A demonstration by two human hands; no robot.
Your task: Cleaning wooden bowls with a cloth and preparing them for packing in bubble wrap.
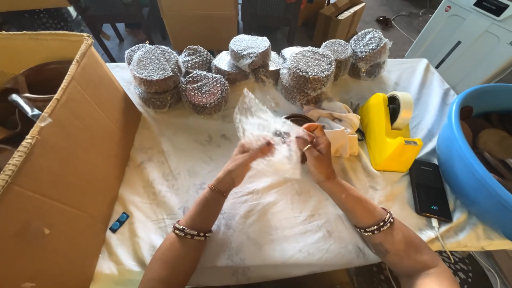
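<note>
Right now, both hands are up over the middle of the surface (277, 224), which has a pale cloth on it. The left hand (242, 160) and the right hand (318, 154) both hold a sheet of bubble wrap (264, 133). The fingers of each hand are closed on the wrap, one hand on each side. Something small and dark shows through the wrap, but it is too blurry to tell what it is. Both wrists have bangles.

Just behind the wrap sits a brown bowl (296, 118), mostly hidden. Next to it lies a bunched white cloth (338, 125). Near the right hand stands a yellow tape holder (386, 133) with a roll of tape on top. A black phone (429, 189) lies close to it, with a cable in it. A big blue tub (469, 160) is at the right edge.

At the back of the surface are many round bundles (205, 92) already covered in bubble wrap, some stacked. A big box (64, 154) stands open on the left.
</note>
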